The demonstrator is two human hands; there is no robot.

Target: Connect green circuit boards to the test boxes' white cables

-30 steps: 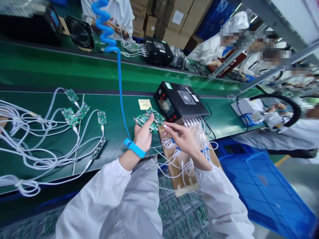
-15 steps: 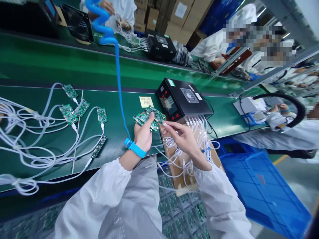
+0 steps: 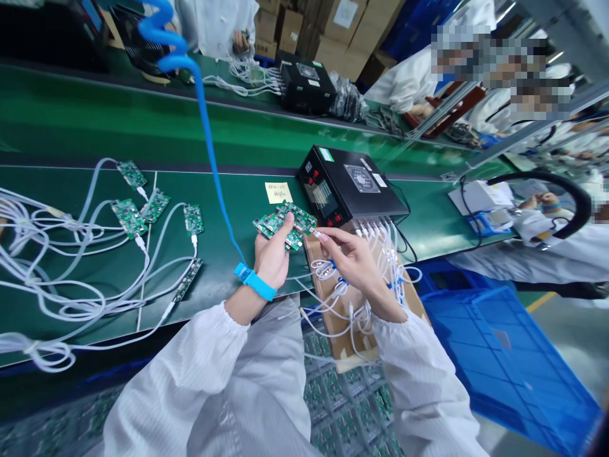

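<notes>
While our left hand [image 3: 272, 255] grasps several overlapping green boards [image 3: 280, 225], thumb pressed on top, our right hand [image 3: 349, 257] pinches a white plug [image 3: 317, 233] between thumb and forefinger. We hold the plug at the right edge of the boards; whether it is fully seated, we cannot tell. The boards are raised above the worktop [image 3: 245, 190], near a yellow note [image 3: 278, 193] and to the left of our right hand. On our left wrist we wear a blue strap [image 3: 257, 282]; a blue cord [image 3: 209, 146] runs upward from it and coils at the top.

Beyond our right hand, we locate a black box [image 3: 354, 184] with red parts on its front face and a round grille on top. White leads [image 3: 380, 238] run from its side down over cardboard [image 3: 352, 346], some bundled with blue ties. At the left, we find five cabled boards [image 3: 128, 219] lying among looped white cables [image 3: 85, 304].

Below the worktop, we see trays [image 3: 333, 406] of boards and, at the right, a blue bin [image 3: 514, 355]. Across the divider, a co-worker's hand [image 3: 241, 41] is near a second box [image 3: 307, 86].
</notes>
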